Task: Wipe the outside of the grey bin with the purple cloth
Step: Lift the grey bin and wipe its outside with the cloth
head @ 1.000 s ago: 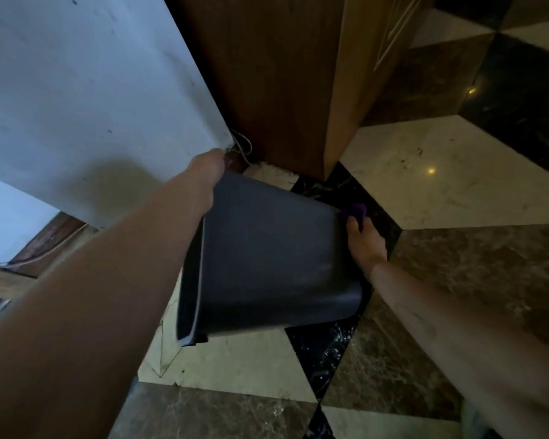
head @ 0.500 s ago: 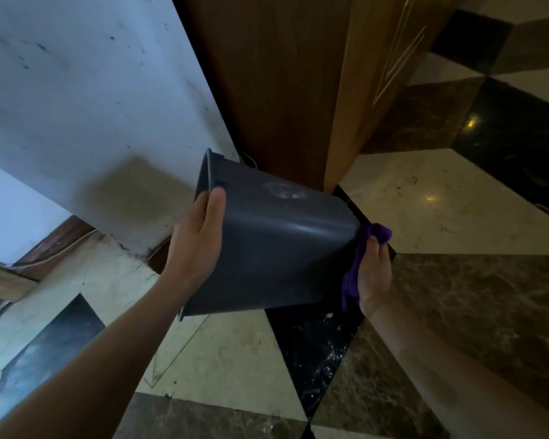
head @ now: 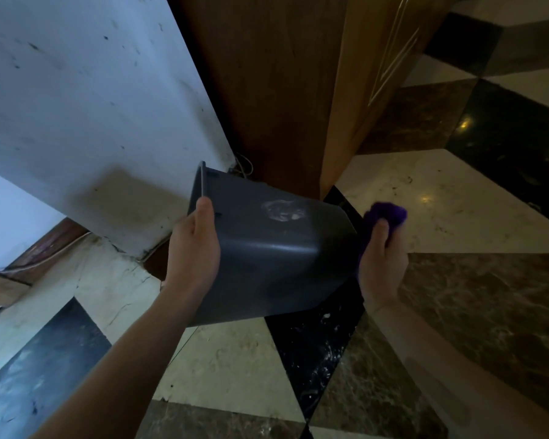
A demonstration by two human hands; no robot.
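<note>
The grey bin (head: 276,251) is held off the floor on its side, rim to the left and base to the right. A pale smear marks its upper face. My left hand (head: 194,248) grips the bin near the rim, thumb on the upper face. My right hand (head: 382,261) is closed on the purple cloth (head: 385,213), bunched at the bin's base end. The bin's base itself faces away and is hidden.
A white wall (head: 92,106) stands left, stained low down, with a wooden cabinet (head: 298,90) right behind the bin. A white cable (head: 244,167) lies at the wall's foot. The floor is glossy marble tiles (head: 457,201) in cream, brown and black.
My left hand has shifted from the bin's rim top to its near side, and the bin has turned to show its upper face. My right hand with the cloth rose along the base.
</note>
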